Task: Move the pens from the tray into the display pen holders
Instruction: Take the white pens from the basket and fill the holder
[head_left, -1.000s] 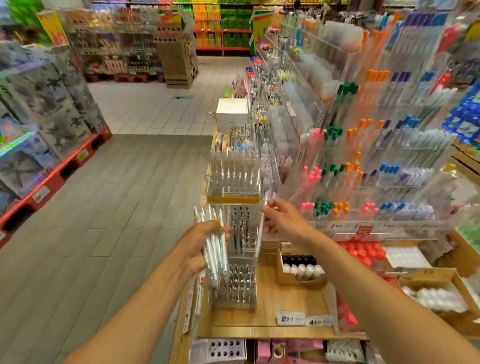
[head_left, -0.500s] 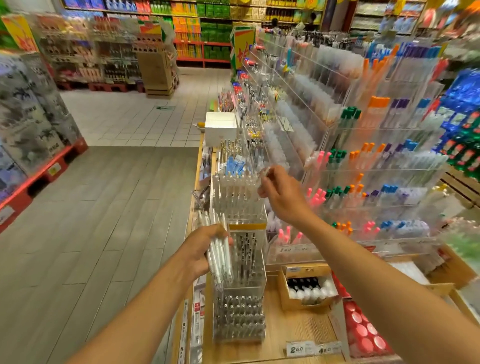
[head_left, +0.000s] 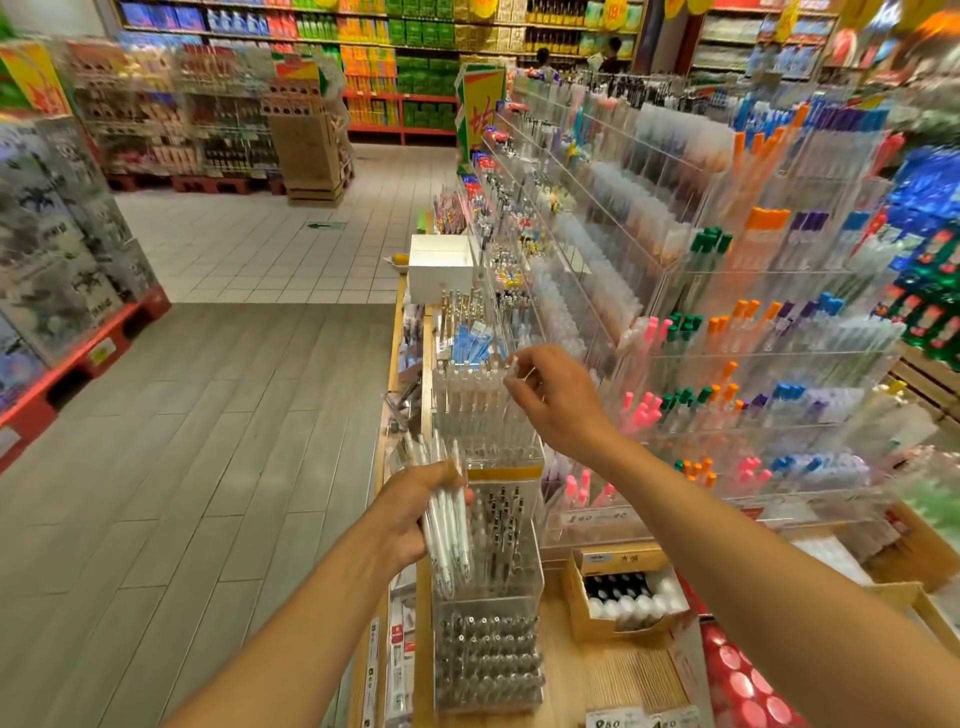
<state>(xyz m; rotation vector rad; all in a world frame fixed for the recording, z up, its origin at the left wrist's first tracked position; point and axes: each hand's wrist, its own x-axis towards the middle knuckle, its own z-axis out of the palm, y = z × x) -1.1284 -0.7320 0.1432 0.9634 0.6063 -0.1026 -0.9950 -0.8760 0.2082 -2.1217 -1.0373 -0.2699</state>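
We see a bunch of white pens (head_left: 445, 525) gripped tight in the left hand (head_left: 410, 512), low at six o'clock. Up at twelve o'clock from it, the right hand (head_left: 558, 400) pinches one pen (head_left: 513, 364) over the top clear pen holder (head_left: 485, 415). More holders (head_left: 488, 654) stand below on the wooden shelf (head_left: 597, 675).

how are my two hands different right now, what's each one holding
The left hand grips a whole bundle of white pens, low, beside the clear tiered pen holder. The right hand pinches a single pen, raised over the holder's top tier. The left wraps its load; the right uses only fingertips. Both hold the same sort of white pens.
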